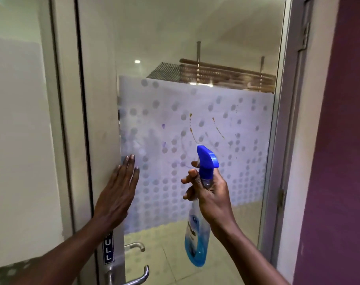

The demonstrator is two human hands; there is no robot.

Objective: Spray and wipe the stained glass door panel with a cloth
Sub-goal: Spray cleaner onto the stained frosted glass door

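The glass door panel (pixel 195 48) fills the middle of the head view, with a frosted dotted band (pixel 246 161) across it. Brown streak stains (pixel 192 130) and faint purple marks (pixel 163 126) sit on that band. My right hand (pixel 209 194) grips a spray bottle (pixel 196 233) holding blue liquid, its blue trigger head (pixel 206 159) pointing at the glass just below the brown streaks. My left hand (pixel 118 192) lies flat with fingers straight against the door's left edge. No cloth is in view.
The pale door frame (pixel 68 140) runs down the left, with a "PULL" label (pixel 108 248) and metal lever handles (pixel 133 278) below my left hand. A purple wall (pixel 339 161) stands at the right. Hinges (pixel 280 197) sit on the right frame.
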